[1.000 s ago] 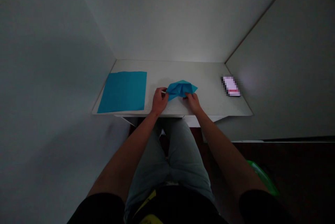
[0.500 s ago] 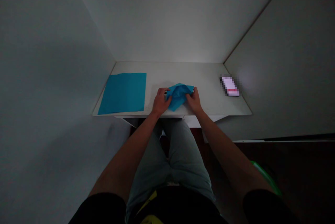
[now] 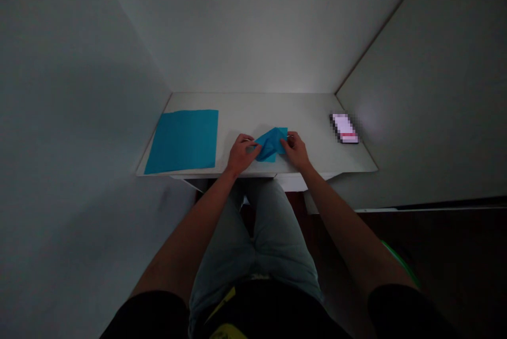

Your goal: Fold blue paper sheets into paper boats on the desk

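Between my hands is a partly folded piece of blue paper (image 3: pixel 272 143), creased, with flaps standing up from its middle. My left hand (image 3: pixel 241 153) pinches its left corner between thumb and fingers. On the opposite side, my right hand (image 3: pixel 296 150) grips the right edge, thumb on top and fingers behind. The paper is just above or on the white tabletop (image 3: pixel 253 109); I cannot tell which. Left of my hands, a flat blue sheet (image 3: pixel 182 141) lies near the table's left end.
A phone (image 3: pixel 344 128) with a lit, blurred screen lies at the table's right end. Walls (image 3: pixel 253 27) close in the table at the back and both sides. My legs (image 3: pixel 257 233) are below the front edge, and a green-rimmed object (image 3: pixel 400 261) is on the dark floor at right.
The folded paper has changed shape: it looks narrower and flatter, with a squared flap at upper right. Both hands stay on it. The view has shifted slightly.
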